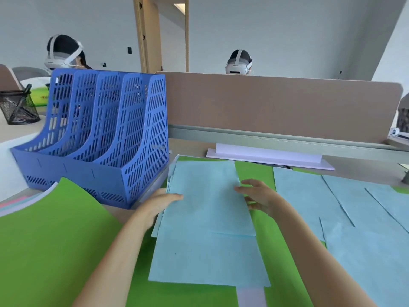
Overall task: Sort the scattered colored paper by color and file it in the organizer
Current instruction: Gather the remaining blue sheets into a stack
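A stack of light blue paper sheets lies in the middle of the desk, on top of green sheets. My left hand presses against the stack's left edge with the thumb on top. My right hand touches its right edge with fingers spread and fairly straight. A larger light blue sheet lies under the stack toward me. More light blue sheets are spread out at the right. A big green sheet covers a pile at the left. The blue mesh organizer stands at the back left, its slots looking empty.
A tan divider panel runs across the back of the desk on a white foot. A black mesh pen cup stands at far left. Two people wearing headsets sit behind the divider. Pink and lilac sheet edges show under the left green sheet.
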`<state>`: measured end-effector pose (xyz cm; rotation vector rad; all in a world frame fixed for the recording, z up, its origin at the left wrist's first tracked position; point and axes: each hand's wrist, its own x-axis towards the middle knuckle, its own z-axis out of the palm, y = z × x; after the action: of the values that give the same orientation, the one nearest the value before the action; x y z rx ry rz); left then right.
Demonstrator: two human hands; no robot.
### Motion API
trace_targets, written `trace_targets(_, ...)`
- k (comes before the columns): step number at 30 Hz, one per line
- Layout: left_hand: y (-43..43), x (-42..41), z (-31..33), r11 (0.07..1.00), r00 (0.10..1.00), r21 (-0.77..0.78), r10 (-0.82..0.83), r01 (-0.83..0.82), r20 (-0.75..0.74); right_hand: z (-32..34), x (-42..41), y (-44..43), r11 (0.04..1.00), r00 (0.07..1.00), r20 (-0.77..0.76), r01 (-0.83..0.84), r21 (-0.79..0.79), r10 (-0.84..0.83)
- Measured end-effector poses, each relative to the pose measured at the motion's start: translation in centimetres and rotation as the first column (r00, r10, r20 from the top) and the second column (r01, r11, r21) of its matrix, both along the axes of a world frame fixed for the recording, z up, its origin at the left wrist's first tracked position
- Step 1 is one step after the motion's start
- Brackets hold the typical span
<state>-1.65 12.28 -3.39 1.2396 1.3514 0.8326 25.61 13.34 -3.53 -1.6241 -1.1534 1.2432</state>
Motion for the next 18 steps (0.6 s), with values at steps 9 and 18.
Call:
trace_targets(9,1.8,-1.1,-1.5,0.959,0.929,0.275,0.038,0.07,-0.369,1.4,-1.8,-0.2,0.995,0.948,0.304,-0.101,0.018,0.09)
trace_targets(18,0.7,0.1,-0.1,0.861,0.984,0.477,0.151,-0.175,0.089,2.0,-1.9,-1.0,0.959,0.98,-0.201,0.059,0.277,-0.002)
